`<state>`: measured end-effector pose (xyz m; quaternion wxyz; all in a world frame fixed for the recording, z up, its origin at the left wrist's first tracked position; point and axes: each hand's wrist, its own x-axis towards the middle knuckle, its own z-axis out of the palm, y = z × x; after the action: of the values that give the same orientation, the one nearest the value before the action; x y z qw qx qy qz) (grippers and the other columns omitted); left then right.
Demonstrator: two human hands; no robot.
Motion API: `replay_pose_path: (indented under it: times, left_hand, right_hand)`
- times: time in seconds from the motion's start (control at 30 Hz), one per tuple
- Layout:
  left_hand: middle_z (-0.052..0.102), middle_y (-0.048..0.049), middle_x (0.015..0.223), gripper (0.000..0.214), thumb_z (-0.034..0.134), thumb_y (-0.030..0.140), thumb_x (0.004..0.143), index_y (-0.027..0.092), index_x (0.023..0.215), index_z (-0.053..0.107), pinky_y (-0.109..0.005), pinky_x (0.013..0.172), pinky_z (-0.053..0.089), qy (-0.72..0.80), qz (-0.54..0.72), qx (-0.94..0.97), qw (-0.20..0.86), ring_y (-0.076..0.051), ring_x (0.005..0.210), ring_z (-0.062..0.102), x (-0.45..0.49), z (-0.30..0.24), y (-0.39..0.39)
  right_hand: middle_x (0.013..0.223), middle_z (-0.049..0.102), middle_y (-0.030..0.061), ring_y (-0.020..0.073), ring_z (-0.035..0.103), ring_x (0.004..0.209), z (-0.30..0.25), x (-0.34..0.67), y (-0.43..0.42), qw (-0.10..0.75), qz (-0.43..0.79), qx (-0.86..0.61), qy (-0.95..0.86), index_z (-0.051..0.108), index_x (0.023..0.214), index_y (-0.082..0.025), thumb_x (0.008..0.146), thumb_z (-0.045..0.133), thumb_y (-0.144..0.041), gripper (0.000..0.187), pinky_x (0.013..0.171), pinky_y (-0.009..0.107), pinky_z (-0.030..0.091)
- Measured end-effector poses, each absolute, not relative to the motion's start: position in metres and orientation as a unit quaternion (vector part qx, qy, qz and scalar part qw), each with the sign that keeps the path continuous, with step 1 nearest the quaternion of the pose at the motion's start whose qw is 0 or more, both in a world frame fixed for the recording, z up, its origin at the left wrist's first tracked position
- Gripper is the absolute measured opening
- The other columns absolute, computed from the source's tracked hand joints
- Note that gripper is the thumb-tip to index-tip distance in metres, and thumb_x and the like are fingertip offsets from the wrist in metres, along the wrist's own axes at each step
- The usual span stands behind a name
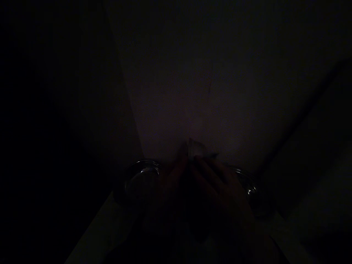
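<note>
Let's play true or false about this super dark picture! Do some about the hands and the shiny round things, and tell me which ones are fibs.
1. The picture is brightly lit. False: it is very dark.
2. A shiny curved rim shows beside the left hand. True.
3. The two hands are far apart, at opposite edges of the picture. False: the left hand and right hand are close together near the middle.
4. A pale thing shows by the right hand's fingertips. True, but it is too dark to tell what it is.
5. There is only one shiny rim. False: a second rim shows beside the right hand.
</note>
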<state>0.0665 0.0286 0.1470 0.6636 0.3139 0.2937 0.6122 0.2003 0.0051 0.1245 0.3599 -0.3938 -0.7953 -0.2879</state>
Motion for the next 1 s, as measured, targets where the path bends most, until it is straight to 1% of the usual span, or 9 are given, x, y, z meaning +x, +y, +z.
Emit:
replay_pose_path:
  times: [0.13,0.2,0.37,0.47,0.6,0.73,0.87,1.0]
  left_hand:
    - [0.075,-0.0061,0.088,0.026,0.071,0.036,0.074,0.017,0.092,0.072,-0.029,0.077,0.052,0.333,0.604,0.318,0.650,-0.020,0.088,0.068,0.066,0.155,0.026]
    - [0.075,-0.0066,0.086,0.030,0.071,0.039,0.072,0.017,0.091,0.072,-0.028,0.074,0.053,0.347,0.598,0.324,0.646,-0.020,0.085,0.069,0.064,0.157,0.026]
    - [0.075,-0.0069,0.081,0.027,0.076,0.036,0.067,0.017,0.085,0.073,-0.028,0.070,0.052,0.373,0.575,0.349,0.639,-0.021,0.081,0.069,0.056,0.154,0.030]
    - [0.075,-0.0069,0.081,0.026,0.076,0.037,0.067,0.017,0.084,0.074,-0.029,0.070,0.052,0.379,0.568,0.357,0.637,-0.021,0.081,0.069,0.054,0.152,0.030]
    - [0.074,-0.0061,0.080,0.027,0.076,0.037,0.067,0.018,0.087,0.073,-0.030,0.072,0.052,0.379,0.568,0.355,0.639,-0.021,0.083,0.068,0.054,0.152,0.028]
    - [0.074,-0.0063,0.083,0.031,0.072,0.041,0.071,0.017,0.090,0.071,-0.030,0.073,0.053,0.369,0.583,0.334,0.642,-0.021,0.085,0.068,0.059,0.155,0.027]
    - [0.073,-0.0059,0.087,0.030,0.067,0.040,0.077,0.016,0.094,0.069,-0.030,0.080,0.052,0.348,0.601,0.322,0.643,-0.019,0.089,0.067,0.063,0.159,0.025]
    - [0.073,-0.0071,0.083,0.027,0.069,0.040,0.075,0.016,0.088,0.070,-0.032,0.079,0.053,0.340,0.591,0.323,0.656,-0.022,0.089,0.067,0.063,0.157,0.024]
  right_hand:
    - [0.127,0.061,0.0082,0.0273,0.047,0.118,0.124,0.200,0.005,0.369,-0.293,-0.356,-0.807,0.060,0.121,-0.015,0.094,0.040,-0.013,0.034,0.088,0.045,0.043]
    - [0.127,0.061,0.0070,0.0262,0.048,0.118,0.123,0.199,0.005,0.370,-0.287,-0.349,-0.812,0.060,0.120,-0.015,0.095,0.040,-0.014,0.033,0.089,0.044,0.042]
    - [0.128,0.061,0.0065,0.0260,0.048,0.117,0.124,0.198,0.004,0.370,-0.295,-0.376,-0.797,0.060,0.121,-0.015,0.095,0.039,-0.013,0.034,0.091,0.044,0.041]
    - [0.130,0.059,0.0075,0.0270,0.049,0.115,0.126,0.198,0.003,0.364,-0.295,-0.401,-0.788,0.057,0.125,-0.014,0.095,0.038,-0.013,0.035,0.090,0.044,0.041]
    - [0.127,0.061,0.0097,0.0286,0.051,0.110,0.125,0.197,0.003,0.367,-0.314,-0.406,-0.776,0.058,0.123,-0.012,0.094,0.039,-0.011,0.035,0.084,0.044,0.042]
    - [0.126,0.062,0.0085,0.0283,0.050,0.113,0.120,0.196,0.002,0.376,-0.313,-0.385,-0.782,0.059,0.121,-0.013,0.092,0.042,-0.011,0.033,0.087,0.043,0.042]
    - [0.124,0.063,0.0073,0.0265,0.051,0.114,0.119,0.194,0.002,0.389,-0.309,-0.371,-0.785,0.061,0.119,-0.015,0.093,0.041,-0.013,0.032,0.089,0.042,0.040]
    - [0.125,0.062,0.0081,0.0262,0.051,0.112,0.122,0.194,0.001,0.373,-0.315,-0.393,-0.780,0.059,0.123,-0.014,0.092,0.043,-0.014,0.034,0.088,0.042,0.039]
